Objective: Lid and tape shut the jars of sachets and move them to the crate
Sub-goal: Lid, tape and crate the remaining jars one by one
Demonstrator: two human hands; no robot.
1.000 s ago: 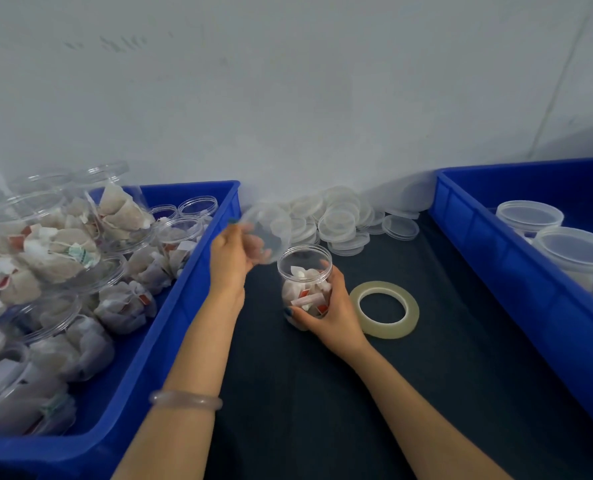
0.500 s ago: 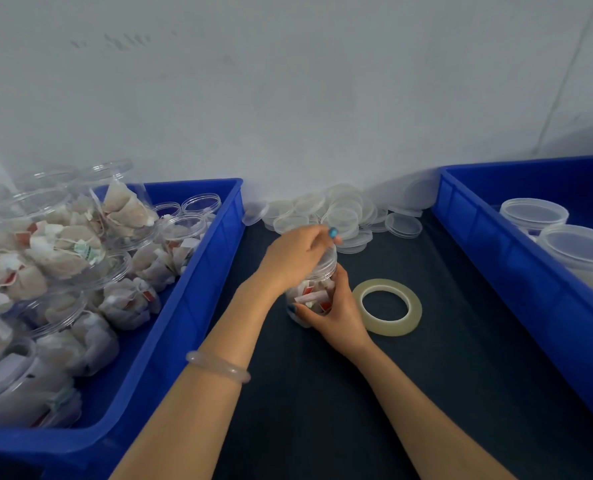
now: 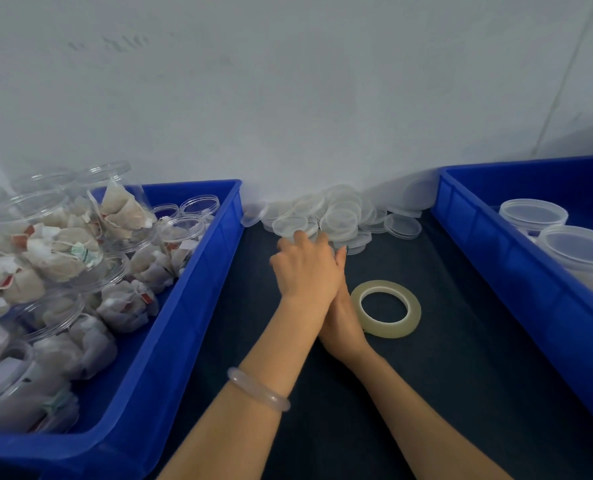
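Plastic jar hidden under my left hand (image 3: 305,271), on dark worktop (image 3: 461,341) beside tape roll (image 3: 388,329). Left fingers (image 3: 300,237) curl over top; right hand (image 3: 343,317) fingers, can't tell. Press lid flat, turn till tight.

my left hand (image 3: 305,271): bare; the wrist at 7 o'clock of it wears one smooth rounded bangle (image 3: 258,393), pale translucent pink, glossy | my right hand (image 3: 343,323): bare, forearm bare too

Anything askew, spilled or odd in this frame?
In the left crate, several unlidded jars of sachets lie tipped and heaped on one another, not upright. Spare lids sit in a loose pile by the wall. Nothing looks spilled or broken.
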